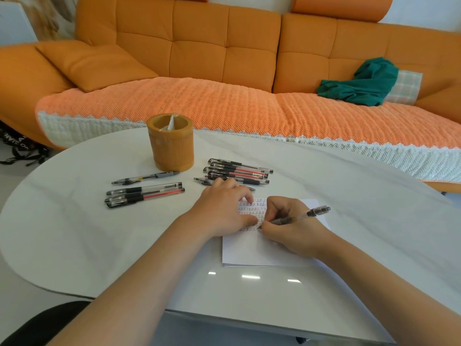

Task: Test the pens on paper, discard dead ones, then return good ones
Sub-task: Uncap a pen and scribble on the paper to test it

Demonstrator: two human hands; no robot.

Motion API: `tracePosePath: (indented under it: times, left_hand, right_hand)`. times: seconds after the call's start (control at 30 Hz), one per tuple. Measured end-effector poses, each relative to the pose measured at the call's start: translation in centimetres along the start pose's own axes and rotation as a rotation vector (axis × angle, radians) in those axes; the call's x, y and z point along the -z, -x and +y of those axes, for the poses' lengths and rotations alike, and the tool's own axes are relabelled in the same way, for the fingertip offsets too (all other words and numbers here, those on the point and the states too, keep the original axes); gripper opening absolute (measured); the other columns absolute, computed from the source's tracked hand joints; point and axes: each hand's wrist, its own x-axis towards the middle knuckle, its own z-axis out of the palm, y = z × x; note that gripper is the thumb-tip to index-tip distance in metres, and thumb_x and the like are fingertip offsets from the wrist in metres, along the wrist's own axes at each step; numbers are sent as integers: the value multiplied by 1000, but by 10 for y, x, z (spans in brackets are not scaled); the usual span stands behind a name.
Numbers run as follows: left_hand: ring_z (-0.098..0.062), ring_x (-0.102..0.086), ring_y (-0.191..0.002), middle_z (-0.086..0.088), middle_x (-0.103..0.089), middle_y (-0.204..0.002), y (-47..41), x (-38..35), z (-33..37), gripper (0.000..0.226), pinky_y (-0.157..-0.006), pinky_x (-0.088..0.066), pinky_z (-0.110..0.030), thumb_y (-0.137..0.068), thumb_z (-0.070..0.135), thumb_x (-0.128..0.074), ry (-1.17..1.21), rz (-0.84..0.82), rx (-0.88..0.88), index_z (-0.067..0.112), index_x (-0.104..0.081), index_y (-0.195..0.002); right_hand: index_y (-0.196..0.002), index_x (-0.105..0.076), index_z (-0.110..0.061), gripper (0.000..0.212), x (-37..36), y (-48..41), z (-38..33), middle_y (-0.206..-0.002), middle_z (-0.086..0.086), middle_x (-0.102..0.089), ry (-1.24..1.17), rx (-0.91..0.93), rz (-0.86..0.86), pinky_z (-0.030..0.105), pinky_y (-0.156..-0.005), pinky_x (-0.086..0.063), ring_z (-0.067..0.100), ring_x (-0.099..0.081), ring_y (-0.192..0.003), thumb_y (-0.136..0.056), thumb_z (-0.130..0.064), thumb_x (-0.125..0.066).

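Note:
A white sheet of paper [252, 250] lies on the table, its upper part covered with rows of small pen marks. My left hand [222, 208] presses flat on the sheet's top left. My right hand [289, 226] grips a clear-barrelled pen [306, 214] with its tip on the paper. A pile of several pens [239, 171] lies just beyond my left hand. To the left lie three pens [144, 194] side by side and a single pen [146, 177] above them. A round yellow-brown pen holder [171, 143] stands upright at the back.
The white oval table [74, 233] has a glossy front edge close to me. An orange sofa [199, 71] runs along the far side, with a green cloth [361, 83] on its seat. Black straps [20, 148] lie on the floor at far left.

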Motion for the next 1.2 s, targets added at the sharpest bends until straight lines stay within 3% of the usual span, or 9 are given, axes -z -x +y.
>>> tracePosePath:
  times: [0.63, 0.77, 0.9, 0.97, 1.03, 1.1, 1.2]
  left_hand:
    - [-13, -33, -118, 13, -43, -122, -1, -1, -2, 43, -99, -33, -34, -84, 60, -67, 4, 4, -4, 43, -54, -120]
    - [-14, -33, -119, 14, -43, -123, -1, -1, -4, 44, -96, -32, -33, -84, 60, -66, -2, -7, -17, 42, -54, -122]
    - [-13, -32, -124, 13, -43, -127, -2, 3, -6, 44, -101, -33, -34, -85, 57, -67, 9, -37, -29, 42, -55, -125]
    - [-12, -33, -124, 15, -43, -124, -2, 4, -8, 45, -103, -35, -36, -84, 56, -67, 21, -44, -40, 42, -56, -126]
    - [-11, -33, -123, 16, -43, -122, -1, 3, -10, 46, -103, -36, -36, -85, 55, -67, 26, -48, -46, 43, -56, -128]
    - [-10, -33, -122, 17, -42, -122, 0, 3, -11, 49, -103, -35, -35, -85, 56, -66, 21, -52, -49, 44, -54, -131]
    - [-8, -33, -121, 17, -43, -123, 4, 5, -14, 48, -103, -35, -34, -87, 55, -64, 12, -45, -74, 44, -54, -133]
  right_hand:
    - [-69, -44, 0, 21, 1, 1, -4, -54, 4, -41, 23, 0, -25, 21, -47, -34, 15, -39, -47, -77, 3, -62]
    - [-67, -50, -10, 18, 4, 0, -5, -53, 4, -44, -179, -10, 47, 23, -45, -31, 15, -37, -46, -77, -2, -62]
    - [-78, -60, -10, 18, 8, -2, -6, -59, 8, -51, -320, -4, 150, 27, -46, -35, 20, -44, -50, -89, 3, -63]
    - [-82, -66, -11, 13, 10, -2, -8, -67, 7, -60, -228, 44, 202, 32, -54, -46, 20, -54, -61, -92, -5, -63]
    - [-88, -72, -16, 18, 15, -4, -9, -85, 0, -66, -37, 180, 254, 28, -73, -53, 15, -64, -82, -95, -16, -56]
    - [-96, -72, -18, 31, 20, -7, -11, -102, 0, -59, 144, 314, 272, 23, -84, -51, 11, -60, -99, -91, -10, -42]
    - [-108, -65, -21, 41, 26, -15, -19, -103, -6, -53, 479, 341, 279, 23, -75, -43, 2, -55, -89, -83, 3, -44]
